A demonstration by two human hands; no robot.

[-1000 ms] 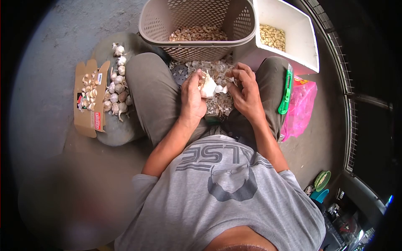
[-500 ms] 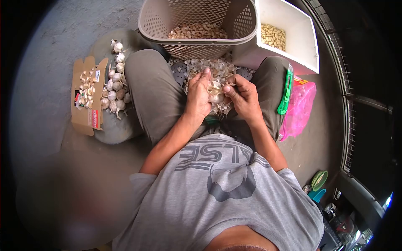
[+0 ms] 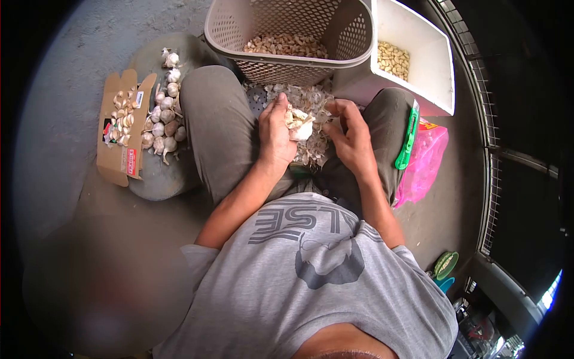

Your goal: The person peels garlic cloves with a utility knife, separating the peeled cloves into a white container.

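Note:
My left hand (image 3: 277,131) holds a partly opened garlic bulb (image 3: 301,127), with its thumb up along the bulb's side. To the right, my right hand (image 3: 353,133) is apart from the bulb, thumb and fingers spread, with nothing seen between them. Loose garlic skins (image 3: 314,152) lie below and around the bulb, between my knees. Whole garlic bulbs (image 3: 169,115) sit in a cluster at the left, beside a flattened cardboard box (image 3: 107,161) bearing loose cloves (image 3: 124,119).
A perforated basket (image 3: 290,64) with cloves stands in front of me, beside a white box (image 3: 439,66) holding paler cloves. A green cutter (image 3: 408,139) lies on my right thigh, near a pink bag (image 3: 426,161). Small green and blue containers (image 3: 445,265) are at lower right.
My right hand has come off the bulb and opened. The bulb has turned in my left hand, showing its cloves. The view has shifted slightly.

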